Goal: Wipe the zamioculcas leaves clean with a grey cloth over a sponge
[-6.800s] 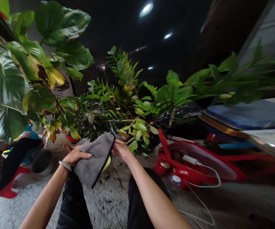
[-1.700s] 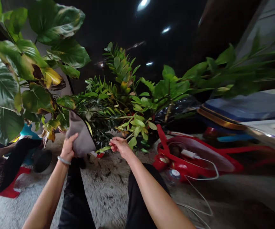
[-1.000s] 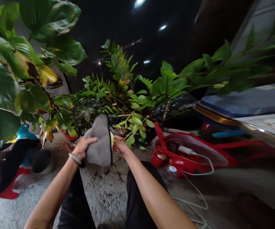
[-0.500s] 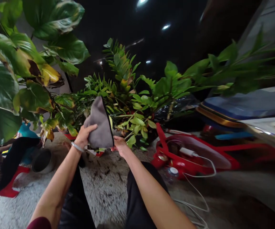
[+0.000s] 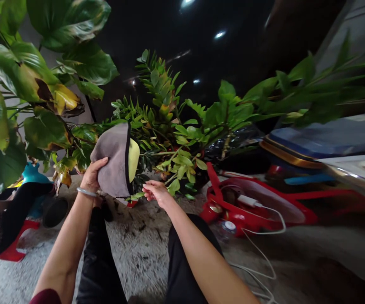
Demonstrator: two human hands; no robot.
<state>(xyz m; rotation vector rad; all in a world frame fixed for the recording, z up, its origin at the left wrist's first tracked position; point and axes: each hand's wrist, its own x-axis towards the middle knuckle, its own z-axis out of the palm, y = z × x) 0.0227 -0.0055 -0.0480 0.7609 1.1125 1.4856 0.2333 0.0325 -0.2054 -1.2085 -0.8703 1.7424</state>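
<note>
A grey cloth point(image 5: 114, 162) with black edging shows a pale yellow underside along its right edge. My left hand point(image 5: 94, 174), a bangle on its wrist, is closed on the cloth's left side, thumb on top. To the right of the cloth, apart from it, is my right hand point(image 5: 157, 192). Its fingers are curled together beside a few green leaves point(image 5: 142, 173) of the potted plant, and whatever they pinch, if anything, is too small to make out. The cloth hides part of the foliage behind it.
Large broad leaves point(image 5: 11, 122) hang at the left, above a person seated on a red stool point(image 5: 19, 245) and a dark pot point(image 5: 55, 212). A red bag point(image 5: 239, 207) with a white cable point(image 5: 275, 264) and a bottle point(image 5: 229, 230) stand on the right.
My left hand has moved left with the cloth, which has spread wider and shows more yellow. My right hand has come away from the cloth's edge.
</note>
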